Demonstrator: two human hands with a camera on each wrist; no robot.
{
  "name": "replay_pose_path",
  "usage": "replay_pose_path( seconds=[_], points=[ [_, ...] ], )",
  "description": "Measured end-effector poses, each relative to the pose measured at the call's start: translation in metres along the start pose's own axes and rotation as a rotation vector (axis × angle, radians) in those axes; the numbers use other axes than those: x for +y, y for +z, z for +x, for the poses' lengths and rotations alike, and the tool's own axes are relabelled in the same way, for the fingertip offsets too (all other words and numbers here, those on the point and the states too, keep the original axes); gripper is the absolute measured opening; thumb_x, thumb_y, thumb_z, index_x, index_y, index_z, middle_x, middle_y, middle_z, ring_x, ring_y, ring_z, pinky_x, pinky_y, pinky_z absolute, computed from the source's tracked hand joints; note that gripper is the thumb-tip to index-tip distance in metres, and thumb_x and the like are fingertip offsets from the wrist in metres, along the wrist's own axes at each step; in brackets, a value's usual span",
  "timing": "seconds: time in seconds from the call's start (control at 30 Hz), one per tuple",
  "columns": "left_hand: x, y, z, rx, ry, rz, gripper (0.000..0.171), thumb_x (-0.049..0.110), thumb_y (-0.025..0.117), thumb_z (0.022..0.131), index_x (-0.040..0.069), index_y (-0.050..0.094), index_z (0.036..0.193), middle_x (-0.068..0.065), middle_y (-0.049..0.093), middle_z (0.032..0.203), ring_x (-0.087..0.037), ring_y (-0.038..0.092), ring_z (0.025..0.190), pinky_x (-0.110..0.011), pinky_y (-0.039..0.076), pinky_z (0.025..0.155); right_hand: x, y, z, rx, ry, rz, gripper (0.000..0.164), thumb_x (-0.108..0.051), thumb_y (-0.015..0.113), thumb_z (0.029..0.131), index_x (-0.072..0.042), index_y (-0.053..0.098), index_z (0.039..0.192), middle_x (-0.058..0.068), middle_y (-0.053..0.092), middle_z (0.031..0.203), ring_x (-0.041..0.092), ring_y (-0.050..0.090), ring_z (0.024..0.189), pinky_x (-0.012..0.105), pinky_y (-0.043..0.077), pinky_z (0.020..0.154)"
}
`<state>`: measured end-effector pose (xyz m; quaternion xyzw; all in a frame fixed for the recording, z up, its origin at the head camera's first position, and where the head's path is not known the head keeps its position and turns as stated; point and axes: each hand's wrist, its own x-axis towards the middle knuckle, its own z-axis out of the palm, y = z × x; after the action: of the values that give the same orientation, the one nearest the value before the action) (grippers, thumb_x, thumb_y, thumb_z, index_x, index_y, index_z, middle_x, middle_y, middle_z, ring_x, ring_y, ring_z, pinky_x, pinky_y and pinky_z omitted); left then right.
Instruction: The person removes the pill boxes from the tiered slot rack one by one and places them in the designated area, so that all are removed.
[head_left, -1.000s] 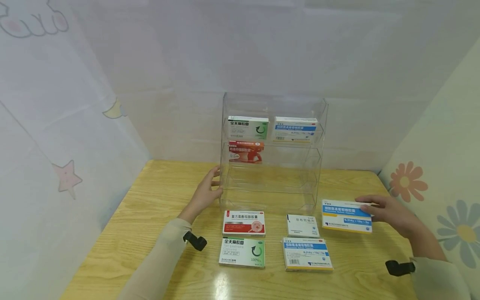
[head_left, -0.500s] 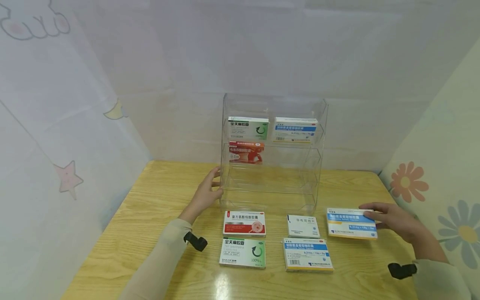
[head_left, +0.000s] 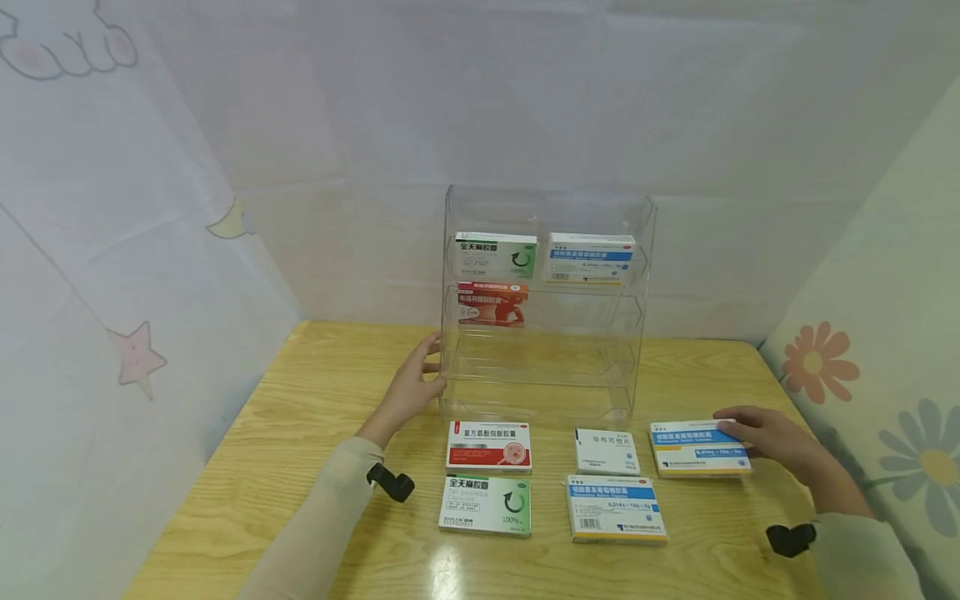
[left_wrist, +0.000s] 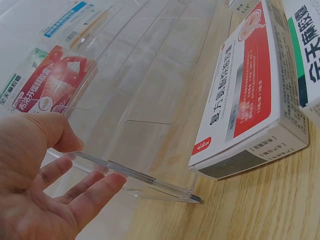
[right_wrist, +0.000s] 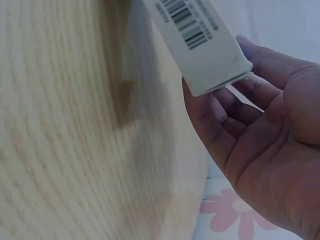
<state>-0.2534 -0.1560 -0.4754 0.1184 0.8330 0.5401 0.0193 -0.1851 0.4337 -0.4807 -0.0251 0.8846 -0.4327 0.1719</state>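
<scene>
Grip on the right (head_left: 772, 437) pinches the right end of a blue-and-white box (head_left: 693, 450), thumb over the front face and fingers behind, closed only as far as the carton's thickness. That held box sits at the right of the worktop (head_left: 330, 400), reaching leftward from the fingers with its long axis running left to right, roughly in line with the transparent rack (head_left: 540, 398). Whether its lower edge touches the wood I cannot tell.

The key relation, as I judge it: the rack stands to the left of this grip and farther from the person, its near right corner close to the box's free end. The left grip (head_left: 412, 385) is well apart from the box, fingers loosely extended against the rack's left wall, holding no box.

Just left of the held carton lies a small white box (head_left: 606, 452), with a matching blue carton (head_left: 617, 510) close by toward the person; leftward sliding looks tight, while upward and rightward, toward the flowered cloth (head_left: 817, 362), seems roomier. Farther left lie a red-and-white box (head_left: 489, 448) and a green-and-white box (head_left: 485, 506). Upper tiers of the rack carry a green carton (head_left: 497, 257), a blue one (head_left: 591, 260) and, one tier down, a red one (head_left: 492, 305).
</scene>
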Motion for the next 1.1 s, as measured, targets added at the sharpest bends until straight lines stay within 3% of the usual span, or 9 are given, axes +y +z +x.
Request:
replay_pose_path(
  seconds=[0.3,0.63,0.77,0.9,1.0,1.1],
  points=[
    [-0.001,0.000,0.000,0.001,0.001,0.003,0.080,-0.002,0.060,0.094,0.025,0.025,0.161,-0.011,0.036,0.159,-0.037,0.051,0.130,-0.034,0.056,0.077,0.004,0.009,0.005,0.037,0.085,-0.039,0.069,-0.044,0.054,0.103,0.010,0.043,0.145,0.014,0.069,0.114,0.018,0.069,0.093,0.031,0.059,0.077],
    [0.000,0.000,-0.001,0.005,-0.010,-0.007,0.080,-0.001,0.060,0.093,0.025,0.025,0.161,-0.011,0.036,0.159,-0.037,0.051,0.130,-0.034,0.057,0.077,0.006,0.008,0.004,0.059,0.100,-0.092,0.067,-0.041,0.052,0.105,0.012,0.042,0.145,0.030,0.059,0.130,0.024,0.068,0.103,0.041,0.059,0.085],
    [0.000,-0.001,0.000,0.004,-0.011,-0.005,0.081,-0.001,0.060,0.093,0.026,0.025,0.161,-0.010,0.036,0.159,-0.037,0.051,0.130,-0.034,0.058,0.076,0.005,0.005,0.001,0.059,0.078,-0.093,0.065,-0.037,0.050,0.106,0.014,0.040,0.145,0.037,0.050,0.138,0.035,0.066,0.111,0.044,0.059,0.088],
    [-0.001,-0.001,0.000,0.000,-0.014,-0.009,0.082,-0.001,0.060,0.092,0.028,0.025,0.161,-0.009,0.036,0.159,-0.036,0.050,0.131,-0.034,0.057,0.075,-0.004,0.003,-0.004,0.111,0.015,-0.186,0.060,-0.033,0.050,0.107,0.014,0.042,0.143,0.040,0.049,0.137,0.042,0.067,0.106,0.049,0.059,0.085],
    [-0.001,-0.001,0.000,-0.002,-0.009,-0.013,0.082,-0.002,0.059,0.092,0.027,0.025,0.161,-0.011,0.035,0.160,-0.038,0.050,0.131,-0.033,0.057,0.074,-0.018,0.003,-0.005,0.173,-0.059,-0.274,0.056,-0.033,0.050,0.107,0.011,0.047,0.141,0.038,0.052,0.135,0.044,0.067,0.103,0.052,0.058,0.082],
    [0.000,0.000,0.000,-0.002,-0.009,-0.018,0.083,-0.002,0.059,0.092,0.027,0.025,0.161,-0.011,0.035,0.160,-0.038,0.050,0.131,-0.034,0.057,0.075,-0.039,0.005,-0.005,0.216,-0.149,-0.318,0.053,-0.034,0.051,0.106,0.006,0.050,0.142,0.033,0.055,0.135,0.046,0.062,0.110,0.058,0.054,0.085]
  ],
)
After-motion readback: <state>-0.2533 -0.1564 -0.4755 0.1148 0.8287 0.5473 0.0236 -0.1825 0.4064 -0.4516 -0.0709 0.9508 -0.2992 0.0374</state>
